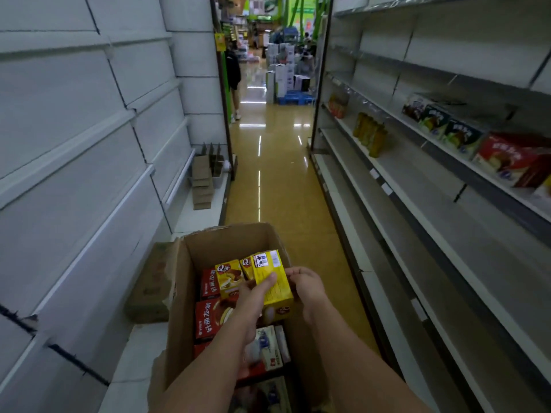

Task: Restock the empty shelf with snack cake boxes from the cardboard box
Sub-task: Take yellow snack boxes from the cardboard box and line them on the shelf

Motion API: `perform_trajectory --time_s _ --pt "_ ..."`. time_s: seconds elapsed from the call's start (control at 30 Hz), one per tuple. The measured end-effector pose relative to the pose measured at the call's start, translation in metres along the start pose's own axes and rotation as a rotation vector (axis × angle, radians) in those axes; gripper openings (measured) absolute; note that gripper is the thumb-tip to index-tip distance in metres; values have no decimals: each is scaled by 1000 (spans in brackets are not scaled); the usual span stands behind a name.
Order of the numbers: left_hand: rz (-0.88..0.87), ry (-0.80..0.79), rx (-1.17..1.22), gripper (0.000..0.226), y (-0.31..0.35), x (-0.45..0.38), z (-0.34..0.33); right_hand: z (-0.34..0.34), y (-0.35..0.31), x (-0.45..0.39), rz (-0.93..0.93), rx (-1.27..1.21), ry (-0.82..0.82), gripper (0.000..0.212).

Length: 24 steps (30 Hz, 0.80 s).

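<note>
A yellow snack cake box (272, 278) is held just above the open cardboard box (238, 242), tilted with its printed back panel and a white label facing up. The left hand (253, 293) grips it from the left, thumb pressed across the yellow panel and the other fingers curled under the near-left edge. The right hand (305, 284) grips its right side, fingers (293, 272) curled over the box's right edge.

Inside the cardboard box, two more yellow snack cake boxes stand on end: one (228, 277) just left of the held box, the other (247, 268) partly hidden behind it. Red snack cake boxes (208, 317) lie to the left and nearer, and a white-and-blue package (267, 344) sits near, partly under the left forearm.

The cardboard box stands in the aisle on the glossy yellow floor (277, 180), its left side against the low base of the left shelving (74, 144), whose white shelves are bare. A sealed brown carton (152, 284) rests on that base, touching the cardboard box's left flap. Farther along the same base stands a stack of folded cardboard pieces (202, 180).

On the right shelving (447, 234), the lower shelves are bare; a higher shelf carries a red snack cake box (512, 162), dark-and-green boxes (441, 126), and farther off yellow packets (369, 135). A person (234, 76) stands far down the aisle.
</note>
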<state>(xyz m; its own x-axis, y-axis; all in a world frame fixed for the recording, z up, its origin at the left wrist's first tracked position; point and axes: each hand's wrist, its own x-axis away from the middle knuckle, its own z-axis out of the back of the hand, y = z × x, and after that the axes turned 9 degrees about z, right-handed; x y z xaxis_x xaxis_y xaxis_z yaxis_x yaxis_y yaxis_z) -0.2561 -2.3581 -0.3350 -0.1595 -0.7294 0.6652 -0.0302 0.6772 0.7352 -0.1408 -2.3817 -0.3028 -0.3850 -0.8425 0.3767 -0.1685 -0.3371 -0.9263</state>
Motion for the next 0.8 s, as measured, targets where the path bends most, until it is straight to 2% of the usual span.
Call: perform_trajectory --time_s 0.03,0.07,0.1,0.17,0.23,0.3,0.4,0.47,0.53,0.57,0.67,0.8 --pt "18 -42 24 105 -2 -3 0 2 -2 6 -10 -3 17 15" --pt "50 -96 47 105 -3 -3 -1 5 1 9 -28 -2 24 19" --pt "68 -151 69 94 1 9 -4 8 3 14 -53 -14 23 25" --pt "94 -247 112 55 5 29 -7 14 5 29 -120 -50 -63 26" --pt "115 -306 136 39 -1 27 -6 22 14 38 -178 -120 -106 32" --pt "114 -310 93 40 -7 30 -5 26 21 49 -200 -166 -100 33" --pt "101 -302 -2 45 -13 33 -3 32 31 61 -157 -226 -44 23" --pt "59 -296 -71 68 -17 34 -5 34 35 68 -127 -236 8 19" --pt "42 -310 -121 87 -23 35 -10 38 36 78 -81 -239 60 31" --pt "36 -314 -135 82 -25 39 -13 41 36 82 -77 -236 83 35" --pt "28 -338 -198 50 -29 55 -22 54 37 101 -52 -293 110 23" --pt "-19 -487 -457 53 -34 77 -42 81 35 131 3 -392 236 44"
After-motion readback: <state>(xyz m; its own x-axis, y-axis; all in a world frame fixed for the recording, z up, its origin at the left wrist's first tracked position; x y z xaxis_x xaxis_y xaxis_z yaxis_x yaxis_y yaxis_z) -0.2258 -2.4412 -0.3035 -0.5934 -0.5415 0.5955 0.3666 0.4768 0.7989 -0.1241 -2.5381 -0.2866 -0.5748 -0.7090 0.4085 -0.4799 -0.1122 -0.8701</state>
